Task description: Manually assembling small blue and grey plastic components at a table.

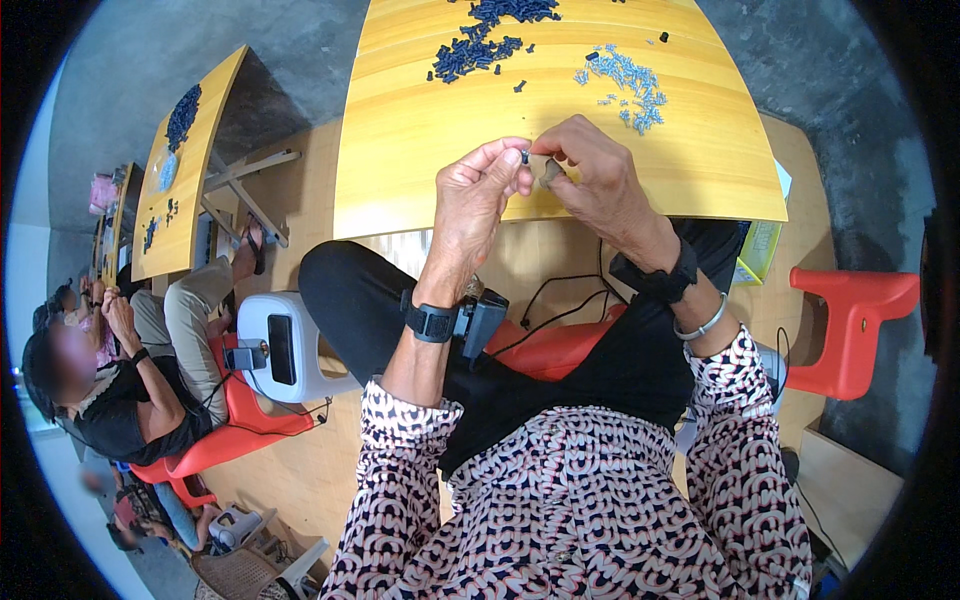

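Note:
My left hand (480,185) is closed in a pinch just above the near edge of the yellow wooden table (430,130). Between its thumb and forefinger sits a small dark piece (525,157), too small to name. Close beside it, almost touching, is my right hand (595,175), its fingers curled together. A tan covering shows on one of its fingertips, and whatever those fingers hold is hidden. Farther back on the tabletop lie small black plastic parts (470,57) in a loose heap. Right of them are scattered small silvery metal pieces (632,85).
Left stands another yellow table (195,150) with black parts on it, and a person (140,390) seated on a red stool. A pale grey stool (265,315) carries a phone-like black device (282,350). Another red stool (845,330) is on the right. Black cables hang below my hands.

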A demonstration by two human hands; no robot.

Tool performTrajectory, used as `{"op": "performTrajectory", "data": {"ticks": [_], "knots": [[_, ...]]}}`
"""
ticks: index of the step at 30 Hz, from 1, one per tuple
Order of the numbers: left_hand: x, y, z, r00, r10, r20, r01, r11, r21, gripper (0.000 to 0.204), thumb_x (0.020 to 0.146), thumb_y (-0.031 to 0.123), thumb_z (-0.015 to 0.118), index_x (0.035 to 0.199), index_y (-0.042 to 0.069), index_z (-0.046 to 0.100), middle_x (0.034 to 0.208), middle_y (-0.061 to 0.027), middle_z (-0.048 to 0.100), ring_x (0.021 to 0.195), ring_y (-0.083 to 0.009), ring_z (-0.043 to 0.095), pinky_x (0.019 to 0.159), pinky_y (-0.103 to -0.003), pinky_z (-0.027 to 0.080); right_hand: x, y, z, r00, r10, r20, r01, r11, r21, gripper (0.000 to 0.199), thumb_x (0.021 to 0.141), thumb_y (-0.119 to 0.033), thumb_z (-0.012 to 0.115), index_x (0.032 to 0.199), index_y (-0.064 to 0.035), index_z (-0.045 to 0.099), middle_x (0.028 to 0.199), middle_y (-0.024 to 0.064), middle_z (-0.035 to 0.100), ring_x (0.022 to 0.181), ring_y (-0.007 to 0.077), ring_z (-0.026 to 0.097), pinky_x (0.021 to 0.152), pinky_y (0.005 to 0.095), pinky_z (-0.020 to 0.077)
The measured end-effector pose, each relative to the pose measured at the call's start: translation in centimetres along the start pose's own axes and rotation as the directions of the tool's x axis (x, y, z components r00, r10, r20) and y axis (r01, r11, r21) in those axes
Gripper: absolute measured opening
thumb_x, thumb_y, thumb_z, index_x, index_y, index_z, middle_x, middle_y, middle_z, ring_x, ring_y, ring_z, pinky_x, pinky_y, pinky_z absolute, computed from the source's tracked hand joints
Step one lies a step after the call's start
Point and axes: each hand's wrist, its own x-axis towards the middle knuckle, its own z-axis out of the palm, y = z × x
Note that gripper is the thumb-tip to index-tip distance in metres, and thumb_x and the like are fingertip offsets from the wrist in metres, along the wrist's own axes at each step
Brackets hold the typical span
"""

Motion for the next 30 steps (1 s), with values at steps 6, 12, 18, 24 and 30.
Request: {"op": "performTrajectory", "data": {"ticks": [6,12,18,24,30], "knots": [[0.3,0.2,-0.2,0.999,-0.029,0.015,0.031,0.986,-0.164,0.023,0.088,0.007,0.054,0.108,-0.004,0.055,0.090,-0.0098,0.060,0.074,-0.0121,0.057,0.068,-0.023,0.049,-0.9,-0.1,0.5,0.944,0.325,-0.052,-0.311,0.932,0.187,0.014,0.070,0.001,0.060,0.084,0.0001,0.059,0.074,0.0083,0.059,0.064,0.0162,0.057,0.059,0.0270,0.0463],[0.8,-0.4,-1.2,1.000,-0.004,0.030,0.015,0.918,-0.397,0.018,0.087,0.006,0.055,0.104,-0.001,0.054,0.095,-0.0144,0.061,0.076,-0.0146,0.059,0.070,-0.025,0.051,-1.6,-0.1,1.3,0.850,0.523,-0.055,-0.463,0.794,0.394,0.015,0.072,0.001,0.060,0.087,0.0001,0.061,0.073,0.0036,0.062,0.066,0.0085,0.057,0.061,0.0222,0.0464],[0.6,-0.1,-0.9,0.999,-0.012,0.037,0.025,0.926,-0.378,0.015,0.087,0.006,0.055,0.100,-0.001,0.056,0.095,-0.0150,0.062,0.077,-0.0151,0.059,0.070,-0.025,0.051,-1.6,-0.2,1.9,0.871,0.488,-0.054,-0.418,0.794,0.441,0.015,0.072,0.001,0.061,0.087,0.0005,0.061,0.074,0.0023,0.061,0.068,0.0080,0.055,0.062,0.0221,0.0462],[0.5,0.0,-0.7,1.000,-0.005,0.027,0.012,0.964,-0.267,0.017,0.088,0.008,0.055,0.102,0.000,0.056,0.097,-0.0126,0.061,0.079,-0.0133,0.059,0.072,-0.024,0.050,-1.4,-0.4,1.8,0.882,0.467,-0.057,-0.397,0.803,0.445,0.015,0.073,0.002,0.060,0.088,0.0010,0.061,0.075,0.0026,0.061,0.068,0.0075,0.055,0.062,0.0218,0.0459],[0.5,-0.1,-0.5,0.999,0.020,0.041,-0.010,0.971,-0.237,0.018,0.087,0.004,0.054,0.104,-0.002,0.055,0.099,-0.0148,0.061,0.079,-0.0150,0.060,0.074,-0.024,0.052,-1.4,-0.3,1.9,0.879,0.468,-0.091,-0.387,0.812,0.437,0.015,0.073,0.004,0.059,0.087,0.0014,0.060,0.074,0.0015,0.060,0.067,0.0061,0.054,0.061,0.0208,0.0454]]}}
